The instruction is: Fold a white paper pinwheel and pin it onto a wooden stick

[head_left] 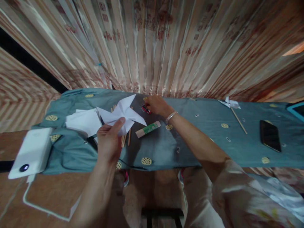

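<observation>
My left hand [109, 139] pinches a white paper pinwheel [124, 114], its thumb pressed near the middle where the folded points meet. Beyond it, my right hand [158, 106] reaches down with fingers drawn together against a small red and black item [146, 109] on the cloth. What its fingertips grip, if anything, is hidden. A glue stick [148, 129] with a green label lies just below that hand. Several thin wooden sticks [129, 136] lie under the pinwheel, which partly covers them. White paper pieces [83, 122] are stacked left of it.
A grey-green cloth [190, 152] with pineapple prints covers the narrow table. At the right lie another pinwheel [231, 104] on a stick and a dark phone [270, 135]. A white power bank [30, 153] with a cable rests at the left end. A curtain [152, 47] hangs behind.
</observation>
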Motion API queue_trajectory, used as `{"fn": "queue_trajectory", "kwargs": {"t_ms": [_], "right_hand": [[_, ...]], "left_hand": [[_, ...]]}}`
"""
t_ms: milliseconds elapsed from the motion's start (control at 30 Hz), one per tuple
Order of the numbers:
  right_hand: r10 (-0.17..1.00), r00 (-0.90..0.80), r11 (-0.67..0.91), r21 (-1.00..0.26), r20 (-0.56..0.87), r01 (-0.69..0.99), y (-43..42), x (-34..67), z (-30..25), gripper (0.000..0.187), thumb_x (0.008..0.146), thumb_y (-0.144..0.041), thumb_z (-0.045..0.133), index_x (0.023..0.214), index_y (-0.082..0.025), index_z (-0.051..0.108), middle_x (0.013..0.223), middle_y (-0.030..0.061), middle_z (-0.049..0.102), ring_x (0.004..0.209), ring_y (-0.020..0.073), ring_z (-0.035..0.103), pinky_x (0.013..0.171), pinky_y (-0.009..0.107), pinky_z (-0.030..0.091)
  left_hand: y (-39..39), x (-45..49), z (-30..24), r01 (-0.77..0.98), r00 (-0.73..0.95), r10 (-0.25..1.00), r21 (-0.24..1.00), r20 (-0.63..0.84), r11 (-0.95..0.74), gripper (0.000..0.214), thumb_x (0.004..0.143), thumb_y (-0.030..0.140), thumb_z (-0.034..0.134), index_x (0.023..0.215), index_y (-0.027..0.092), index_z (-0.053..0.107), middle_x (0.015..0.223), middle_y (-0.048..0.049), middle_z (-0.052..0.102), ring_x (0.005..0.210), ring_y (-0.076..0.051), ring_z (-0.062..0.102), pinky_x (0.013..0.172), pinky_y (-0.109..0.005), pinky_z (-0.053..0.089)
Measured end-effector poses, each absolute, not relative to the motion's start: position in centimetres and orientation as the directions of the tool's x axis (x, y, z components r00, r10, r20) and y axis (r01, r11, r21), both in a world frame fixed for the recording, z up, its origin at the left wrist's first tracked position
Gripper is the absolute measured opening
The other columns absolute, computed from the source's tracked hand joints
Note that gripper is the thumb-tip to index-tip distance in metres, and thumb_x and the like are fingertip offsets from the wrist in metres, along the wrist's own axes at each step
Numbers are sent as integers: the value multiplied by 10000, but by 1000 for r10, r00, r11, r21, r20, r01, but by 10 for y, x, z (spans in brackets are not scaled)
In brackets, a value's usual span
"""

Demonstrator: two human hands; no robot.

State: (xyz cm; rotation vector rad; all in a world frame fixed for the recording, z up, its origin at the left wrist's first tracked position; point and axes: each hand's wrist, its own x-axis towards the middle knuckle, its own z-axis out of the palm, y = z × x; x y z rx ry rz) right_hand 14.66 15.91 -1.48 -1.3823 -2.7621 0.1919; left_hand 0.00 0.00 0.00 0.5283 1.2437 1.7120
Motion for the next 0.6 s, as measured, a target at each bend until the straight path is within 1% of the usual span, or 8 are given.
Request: {"fn": "queue_trajectory", "kwargs": {"t_ms": [133, 233, 433, 600], "right_hand": [[782, -622, 614, -132, -38, 779, 164, 149, -23, 297, 838, -126, 537, 1047, -107, 747, 1093, 165, 741, 988, 269, 653, 791, 336, 430], [788, -614, 606, -123, -40, 786, 165, 149, -26, 290, 835, -136, 550, 1048, -109, 744, 1084, 160, 744, 976, 265, 653, 787, 336, 428], [805, -592, 587, -99, -36, 804, 159, 146, -25, 285, 885, -141, 507, 1038, -107, 745, 1050, 166, 748, 966, 278, 654, 785, 352, 439], [801, -596, 588, -110, -59, 801, 153, 147, -24, 278, 906, -162, 501, 1025, -132, 750, 1049, 149, 746, 980, 263, 652, 807, 342, 446]], "left_hand": [[-2, 0, -1, -409, -481, 862, 910, -157, -63, 164, 534, 260, 826, 572, 212, 674, 630, 12, 698, 692, -189, 684, 747, -298, 570], [-3, 1, -1, -409, -465, 870, 911, -166, -45, 187, 535, 277, 834, 555, 209, 661, 621, 8, 694, 699, -189, 683, 736, -290, 568], [-3, 3, -3, -411, -481, 863, 909, -153, -68, 145, 558, 245, 839, 608, 209, 708, 668, 10, 722, 683, -152, 675, 692, -242, 550], [-3, 7, -1, -437, -470, 868, 897, -159, -72, 119, 561, 222, 827, 613, 207, 721, 666, 6, 719, 697, -158, 685, 709, -251, 552]]}}
